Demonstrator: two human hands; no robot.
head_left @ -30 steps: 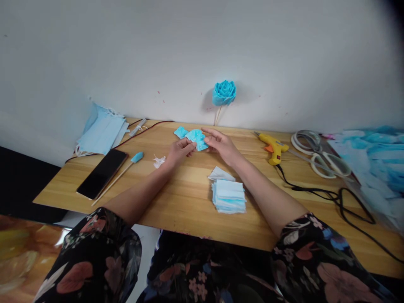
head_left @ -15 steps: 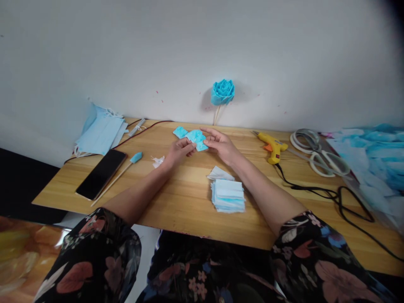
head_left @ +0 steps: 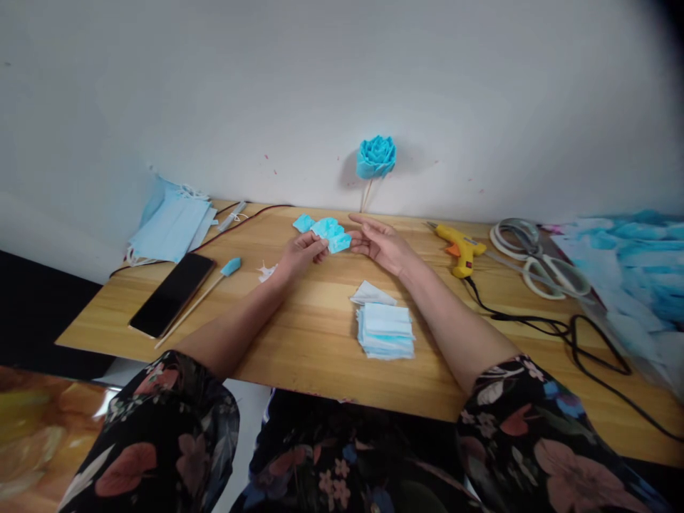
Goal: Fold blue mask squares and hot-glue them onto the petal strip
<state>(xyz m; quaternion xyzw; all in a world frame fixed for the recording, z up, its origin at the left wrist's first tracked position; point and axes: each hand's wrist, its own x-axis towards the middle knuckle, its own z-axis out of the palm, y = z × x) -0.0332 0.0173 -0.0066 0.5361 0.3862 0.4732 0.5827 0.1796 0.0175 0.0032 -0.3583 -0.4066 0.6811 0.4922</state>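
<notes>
The left hand [head_left: 299, 255] is pinching one cluster of blue pieces [head_left: 331, 231] at the far middle of the surface [head_left: 299, 335]. The right hand [head_left: 382, 244] is lying open beside it, with one glue gun [head_left: 459, 248] and one phone [head_left: 172, 293] nearby.

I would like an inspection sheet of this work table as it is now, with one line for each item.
Surface: wooden table, a person seated at it.
Job's things: folded blue pieces near the far edge; stack of blue squares nearer the person.
Clutter: glue gun, scissors, phone, stick with blue tip, face masks, white scrap.
Grippers: left hand pinches the folded blue pieces; right hand open beside them.
Cables: black cable from the glue gun, looped on the table; dark red cable at the back left.
Surroundings: white wall; blue flower on a stick against it; heap of blue material at right.
</notes>
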